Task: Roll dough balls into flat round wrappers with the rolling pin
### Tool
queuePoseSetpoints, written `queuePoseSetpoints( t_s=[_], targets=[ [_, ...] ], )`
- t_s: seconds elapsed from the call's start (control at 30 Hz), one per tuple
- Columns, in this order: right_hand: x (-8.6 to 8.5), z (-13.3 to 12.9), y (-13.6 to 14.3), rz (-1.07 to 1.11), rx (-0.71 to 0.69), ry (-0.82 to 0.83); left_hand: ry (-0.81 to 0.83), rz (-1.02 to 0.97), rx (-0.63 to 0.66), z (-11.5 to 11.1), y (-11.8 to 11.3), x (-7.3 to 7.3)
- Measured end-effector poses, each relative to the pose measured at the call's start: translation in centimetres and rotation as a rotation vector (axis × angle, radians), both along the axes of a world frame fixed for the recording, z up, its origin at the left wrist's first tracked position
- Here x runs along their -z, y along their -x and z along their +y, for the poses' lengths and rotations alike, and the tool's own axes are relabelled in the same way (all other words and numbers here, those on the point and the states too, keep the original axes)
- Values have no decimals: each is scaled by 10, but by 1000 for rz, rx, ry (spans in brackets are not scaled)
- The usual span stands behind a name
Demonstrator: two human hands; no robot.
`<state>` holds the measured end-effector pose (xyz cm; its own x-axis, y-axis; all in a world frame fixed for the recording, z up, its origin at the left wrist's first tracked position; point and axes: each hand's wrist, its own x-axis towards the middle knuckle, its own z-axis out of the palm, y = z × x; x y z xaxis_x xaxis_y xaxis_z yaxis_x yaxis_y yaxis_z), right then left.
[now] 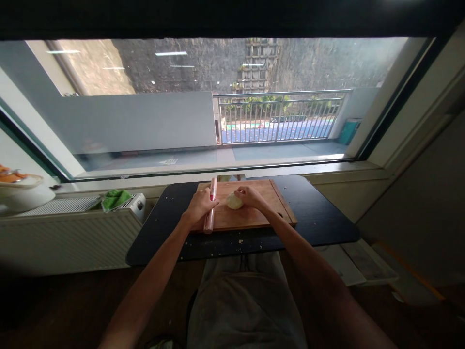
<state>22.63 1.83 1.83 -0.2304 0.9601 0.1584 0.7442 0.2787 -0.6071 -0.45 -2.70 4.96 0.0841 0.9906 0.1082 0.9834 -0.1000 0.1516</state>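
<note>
Over the dark table (323, 218) at lower centre, the left hand (200, 204) has its grip wrapped round a rolling pin (209, 222); the right hand (250, 196) pinches the edge of pale dough (233, 202) on a wooden board (250, 219). At far left, a white basin (27, 198) holds something orange, too blurred to identify.

Black table (319, 218), brown board (232, 222), pinkish rolling pin (209, 220); dough (234, 201) seems pale cream, though dimly lit.
</note>
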Motion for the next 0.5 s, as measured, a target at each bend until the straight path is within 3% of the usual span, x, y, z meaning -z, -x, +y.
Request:
queuePoseSetpoints(
  t_s=[0.13, 0.23, 0.3, 0.37, 0.5],
  targets=[
    [-2, 0, 4, -189, 16, -143, 71, 61, -51, -4, 1, -11],
    [-4, 7, 13, -233, -110, -159, 56, 47, -114, -2, -3, -14],
    [-4, 16, 23, -248, -182, -165, -44, -18, -118, 5, -4, -10],
    [-3, 25, 33, -268, -208, -158, -207, -105, -20, 16, -6, -5],
    [2, 38, 43, -289, -335, -227, -406, -254, 338, 43, -16, 1]
  ],
)
